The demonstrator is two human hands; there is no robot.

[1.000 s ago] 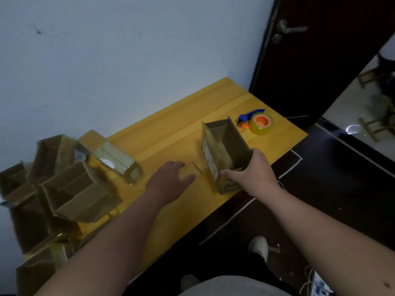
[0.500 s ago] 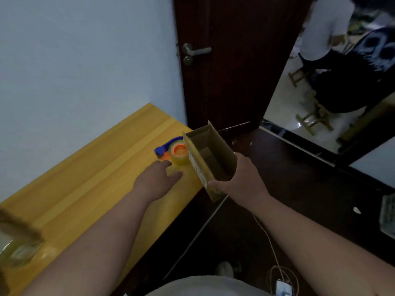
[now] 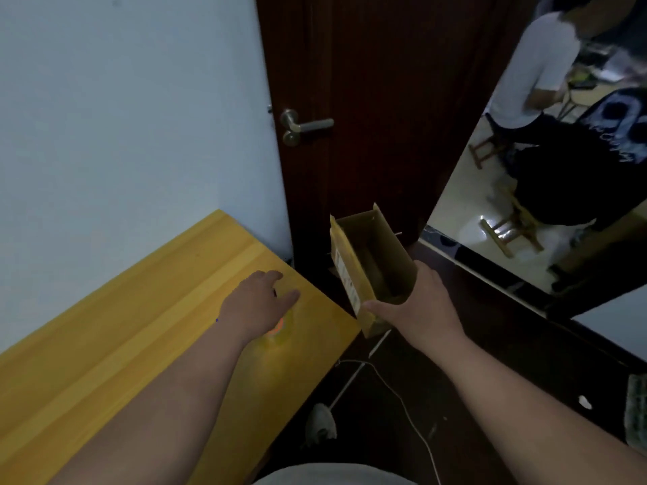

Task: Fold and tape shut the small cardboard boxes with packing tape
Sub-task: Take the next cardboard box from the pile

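A view from a head-worn camera looks down over a person's two bare forearms. The right hand [image 3: 416, 309] holds a small open cardboard box [image 3: 371, 264] in the air just past the corner of a yellow wooden bench [image 3: 105, 344], its fingers and thumb wrapped around the box's near end. The box's top is open and its flaps are not folded. The left hand [image 3: 259, 302] reaches over the bench with fingers spread and relaxed, gripping nothing, directly above an orange-cored roll of packing tape [image 3: 280, 327] that is mostly hidden beneath it. This looks like the step of fetching the tape. Next, the left hand would need to close on the roll, and the box would need its flaps folded down before taping.
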